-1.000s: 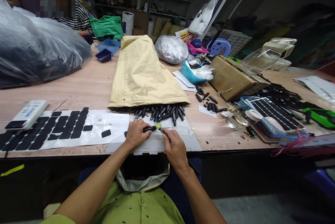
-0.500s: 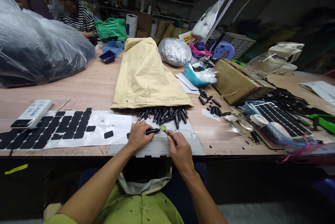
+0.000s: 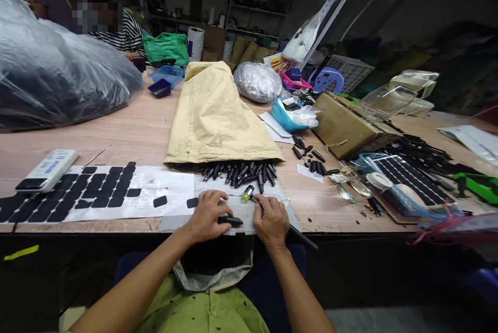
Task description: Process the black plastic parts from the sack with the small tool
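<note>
My left hand [image 3: 208,214] has its thumb and index finger around a black tapered tube [image 3: 230,220] near the table's front edge. In my right hand [image 3: 271,221] is a small hammer [image 3: 247,194] with a yellow-green and metallic head; its black handle sticks out behind the fist. The hammer head is just above a grey board [image 3: 280,203], apart from the tube. Behind it, many similar black pieces [image 3: 249,172] spill from the mouth of a yellow sack [image 3: 221,120]. On my lap, a sack's mouth [image 3: 212,281] hangs open below the edge.
To the left lie a white sheet with black stickers [image 3: 105,193] and a white device [image 3: 46,169]. Loose black pieces [image 3: 311,156], a cardboard box [image 3: 346,125] and a clear tape roll [image 3: 354,190] are on the right. A large plastic bag [image 3: 66,73] stands before a person in stripes.
My left hand has brought the tube down toward the front edge. My right hand has shifted slightly right, and the hammer has turned, its head lifted off the tube and its handle now showing.
</note>
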`<state>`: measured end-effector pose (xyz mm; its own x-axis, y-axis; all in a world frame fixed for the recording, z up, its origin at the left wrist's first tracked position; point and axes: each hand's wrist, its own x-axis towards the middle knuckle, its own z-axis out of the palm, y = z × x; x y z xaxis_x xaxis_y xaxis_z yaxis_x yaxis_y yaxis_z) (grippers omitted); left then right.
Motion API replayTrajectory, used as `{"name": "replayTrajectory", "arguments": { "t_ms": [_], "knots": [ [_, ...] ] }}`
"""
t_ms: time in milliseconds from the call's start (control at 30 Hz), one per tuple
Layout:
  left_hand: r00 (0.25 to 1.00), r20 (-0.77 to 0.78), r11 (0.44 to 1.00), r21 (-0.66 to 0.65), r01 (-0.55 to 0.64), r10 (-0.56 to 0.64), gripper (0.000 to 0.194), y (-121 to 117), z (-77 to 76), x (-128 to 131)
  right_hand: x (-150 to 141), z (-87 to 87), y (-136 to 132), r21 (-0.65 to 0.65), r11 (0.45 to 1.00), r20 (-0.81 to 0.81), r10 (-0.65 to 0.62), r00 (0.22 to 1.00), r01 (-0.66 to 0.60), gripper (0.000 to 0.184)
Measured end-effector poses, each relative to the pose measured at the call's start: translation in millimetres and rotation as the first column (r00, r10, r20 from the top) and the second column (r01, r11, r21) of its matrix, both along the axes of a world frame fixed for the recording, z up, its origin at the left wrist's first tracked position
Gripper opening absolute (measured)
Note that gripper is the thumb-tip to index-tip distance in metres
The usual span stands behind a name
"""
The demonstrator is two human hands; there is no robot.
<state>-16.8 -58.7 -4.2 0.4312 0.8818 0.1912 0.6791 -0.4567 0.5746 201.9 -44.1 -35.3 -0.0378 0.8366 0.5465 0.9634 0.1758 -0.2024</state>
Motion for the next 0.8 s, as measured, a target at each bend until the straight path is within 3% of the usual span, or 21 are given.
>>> {"name": "replayTrajectory", "arguments": {
  "t_ms": [100, 200, 267, 333, 400, 533, 600, 667, 800],
  "knots": [
    [0.992, -0.043, 0.993, 0.035, 0.116, -0.115, 0.021, -38.0, -5.2, -1.8, 0.3, 0.6, -0.1, 0.001, 1.0, -0.004, -0.007, 1.0, 0.007, 0.026],
    [0.988, -0.108, 0.992, 0.057, 0.116, -0.109, 0.025, -65.3, -10.0, -3.6, 0.1, -0.1, -0.3, 0.003, 1.0, -0.008, -0.012, 1.0, 0.012, 0.026],
    [0.991, -0.105, 0.993, 0.072, 0.092, -0.084, 0.032, -68.2, -8.5, -3.3, -0.4, -0.6, -0.6, 0.005, 1.0, -0.01, -0.016, 1.0, 0.016, 0.026],
    [0.997, -0.073, 0.996, 0.089, 0.016, -0.01, 0.035, -55.9, -2.3, -1.6, -0.9, -0.8, -0.8, 0.005, 1.0, -0.012, -0.018, 1.0, 0.018, 0.026],
    [0.987, -0.049, 0.984, 0.104, -0.148, 0.153, 0.028, -30.3, 6.2, 1.1, -1.2, -0.7, -0.9, 0.007, 1.0, -0.016, -0.023, 1.0, 0.023, 0.025],
    [0.832, -0.113, 0.839, 0.116, -0.531, 0.543, 0.023, 36.6, 17.6, 7.7, -1.0, -0.1, -0.7, 0.019, 1.0, -0.021, -0.023, 1.0, 0.024, 0.025],
    [0.77, -0.2, 0.795, 0.137, -0.59, 0.606, 0.026, 63.4, 19.1, 11.0, -0.8, 0.3, -0.6, 0.019, 1.0, -0.024, -0.019, 1.0, 0.019, 0.025],
    [0.739, -0.279, 0.788, 0.152, -0.596, 0.613, 0.026, 79.7, 19.7, 12.9, -0.7, 0.6, -0.6, 0.017, 1.0, -0.03, -0.016, 0.999, 0.016, 0.026],
    [0.732, -0.327, 0.794, 0.116, -0.597, 0.598, 0.016, 79.1, 22.2, 6.3, -1.0, 0.5, -0.6, 0.014, 1.0, -0.042, -0.016, 0.999, 0.017, 0.026]
  ]
}}
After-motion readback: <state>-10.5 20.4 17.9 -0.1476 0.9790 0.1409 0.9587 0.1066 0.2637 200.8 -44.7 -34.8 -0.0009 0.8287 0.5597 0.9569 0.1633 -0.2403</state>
